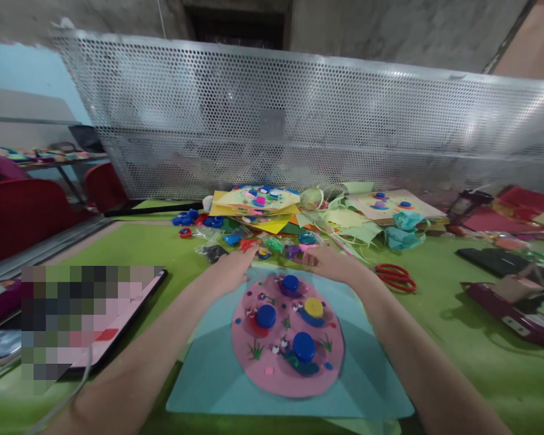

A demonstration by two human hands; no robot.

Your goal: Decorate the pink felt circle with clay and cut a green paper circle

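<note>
The pink disc (288, 362), studded with blue caps (303, 345) and one yellow cap (314, 306), is laid on a light-blue sheet (208, 380). The left hand (231, 269) is spread flat and empty just beyond the disc's far left edge. The right hand (333, 263) is set just beyond its far right edge, fingers curled; whether anything is pinched cannot be told. Red scissors (395, 277) are seen right of the disc.

both hands bare: left hand (233, 270), right hand (334, 264); forearms bare, slender.
</note>
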